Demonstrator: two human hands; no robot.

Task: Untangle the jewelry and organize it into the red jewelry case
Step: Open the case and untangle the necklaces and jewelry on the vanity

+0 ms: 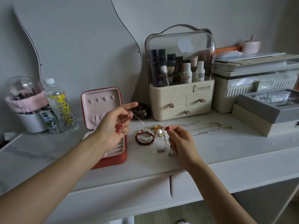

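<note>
The red jewelry case (pixel 111 160) stands open on the white table, its pink-lined lid upright. My left hand (pixel 116 123) hovers over the case and pinches one end of a thin silver chain (pixel 137 118). The chain runs down to a tangled jewelry pile (pixel 156 129) with a pearl and gold pieces. My right hand (pixel 179 141) is raised just right of the pile and pinches fine chain strands that hang below it. A dark red bead bracelet (pixel 142 142) and a white bead bracelet lie beside the pile. Small earrings (pixel 161 150) lie near my right wrist.
A gold chain and a silver chain (pixel 208 132) stretch out to the right. Behind stand a cream cosmetic organizer (pixel 181 101), a dark round pot (pixel 140 111), a water bottle (pixel 60 107) and a pink-trimmed container. Grey boxes (pixel 267 113) are stacked at right.
</note>
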